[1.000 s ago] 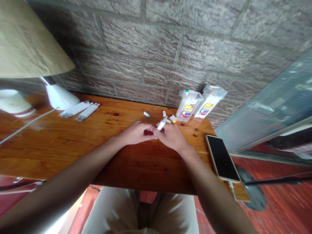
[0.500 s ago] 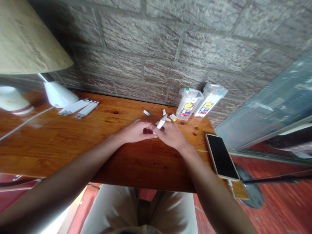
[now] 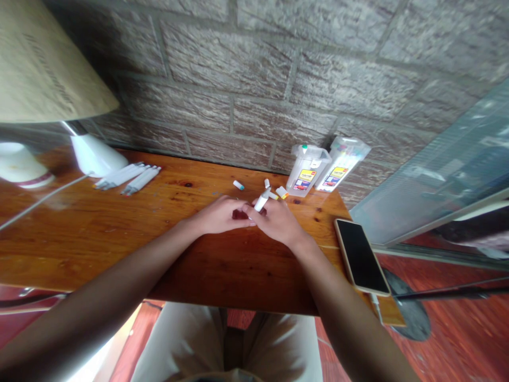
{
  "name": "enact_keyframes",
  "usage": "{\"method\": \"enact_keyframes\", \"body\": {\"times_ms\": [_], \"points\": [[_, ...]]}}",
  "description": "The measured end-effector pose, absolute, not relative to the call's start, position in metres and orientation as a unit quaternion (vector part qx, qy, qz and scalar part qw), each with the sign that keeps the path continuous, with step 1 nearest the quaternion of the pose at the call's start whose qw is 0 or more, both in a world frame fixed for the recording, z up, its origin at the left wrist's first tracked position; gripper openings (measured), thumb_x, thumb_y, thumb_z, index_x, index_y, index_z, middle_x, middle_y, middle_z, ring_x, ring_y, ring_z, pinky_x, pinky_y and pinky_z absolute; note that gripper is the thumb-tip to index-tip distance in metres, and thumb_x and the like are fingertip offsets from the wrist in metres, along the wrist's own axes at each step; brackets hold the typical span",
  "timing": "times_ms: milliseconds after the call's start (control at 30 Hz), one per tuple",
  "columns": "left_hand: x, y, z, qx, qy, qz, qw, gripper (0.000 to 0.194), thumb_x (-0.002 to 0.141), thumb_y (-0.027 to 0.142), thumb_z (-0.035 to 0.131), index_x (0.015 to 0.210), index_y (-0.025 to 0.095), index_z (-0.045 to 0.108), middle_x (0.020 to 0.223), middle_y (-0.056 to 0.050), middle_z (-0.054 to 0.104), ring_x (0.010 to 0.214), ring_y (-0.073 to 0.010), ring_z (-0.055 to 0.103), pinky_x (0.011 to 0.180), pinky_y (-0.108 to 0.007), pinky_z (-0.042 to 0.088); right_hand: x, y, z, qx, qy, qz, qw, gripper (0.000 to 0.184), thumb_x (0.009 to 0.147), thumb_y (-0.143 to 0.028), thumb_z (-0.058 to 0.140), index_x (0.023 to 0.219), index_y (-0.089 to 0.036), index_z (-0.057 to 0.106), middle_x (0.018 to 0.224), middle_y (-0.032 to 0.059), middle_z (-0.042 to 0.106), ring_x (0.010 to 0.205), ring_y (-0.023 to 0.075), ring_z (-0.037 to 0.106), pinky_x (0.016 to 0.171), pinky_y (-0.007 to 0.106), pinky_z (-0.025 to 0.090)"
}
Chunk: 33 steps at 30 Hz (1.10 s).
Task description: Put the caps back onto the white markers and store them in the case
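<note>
A white marker (image 3: 262,200) with a greyish upper end tilts up out of my right hand (image 3: 280,223), whose fingers are closed around it. My left hand (image 3: 225,215) meets it from the other side, thumb and fingers curled together at the marker's lower end. That lower end is mostly hidden by the fingers. Just beyond the hands lie several loose caps: a white cap with a blue-green end (image 3: 238,185), a small white cap (image 3: 266,183) and a white cap with an orange end (image 3: 282,192).
Several markers (image 3: 141,180) lie in a row by the lamp base (image 3: 95,154). Two clear plastic marker cases (image 3: 308,172) stand against the brick wall. A paper cup (image 3: 24,164) is at the far left. A phone (image 3: 362,257) on a cable lies along the table's right edge.
</note>
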<state>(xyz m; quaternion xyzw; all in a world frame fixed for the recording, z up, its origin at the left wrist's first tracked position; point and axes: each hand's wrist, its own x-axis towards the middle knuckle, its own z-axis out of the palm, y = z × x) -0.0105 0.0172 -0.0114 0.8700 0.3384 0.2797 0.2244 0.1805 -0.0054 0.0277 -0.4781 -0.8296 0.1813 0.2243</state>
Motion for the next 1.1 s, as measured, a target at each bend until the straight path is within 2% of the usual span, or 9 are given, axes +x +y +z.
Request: {"method": "enact_keyframes", "body": {"times_ms": [367, 667, 1100], "points": [[-0.0113, 0.0180, -0.0128, 0.868, 0.334, 0.284, 0.233, 0.029, 0.086, 0.043, 0.064, 0.078, 0.015, 0.065, 0.071, -0.001, 0.069, 0.061, -0.0112, 0.058, 0.060, -0.021, 0.041, 0.1806, -0.0065, 0.0300, -0.477, -0.829, 0.191, 0.218, 0.036, 0.097, -0.040, 0.052, 0.075, -0.017, 0.069, 0.074, 0.0040, 0.070, 0.072, 0.0136, 0.062, 0.070, 0.023, 0.041], [-0.0109, 0.0187, -0.0107, 0.874, 0.331, 0.267, 0.235, 0.030, 0.086, 0.043, 0.064, 0.080, 0.014, 0.066, 0.070, 0.000, 0.067, 0.061, -0.0105, 0.056, 0.059, -0.021, 0.039, 0.1803, -0.0059, 0.0304, -0.478, -0.829, 0.188, 0.222, 0.046, 0.095, -0.052, 0.055, 0.067, -0.016, 0.066, 0.065, 0.0026, 0.065, 0.063, 0.0120, 0.057, 0.065, 0.022, 0.039], [-0.0103, 0.0182, -0.0092, 0.877, 0.329, 0.263, 0.232, 0.030, 0.087, 0.043, 0.062, 0.077, 0.015, 0.063, 0.069, 0.000, 0.065, 0.060, -0.0104, 0.055, 0.059, -0.021, 0.038, 0.1806, -0.0053, 0.0303, -0.481, -0.827, 0.187, 0.222, 0.047, 0.095, -0.051, 0.054, 0.066, -0.016, 0.066, 0.065, 0.0025, 0.064, 0.063, 0.0117, 0.056, 0.065, 0.022, 0.039]]}}
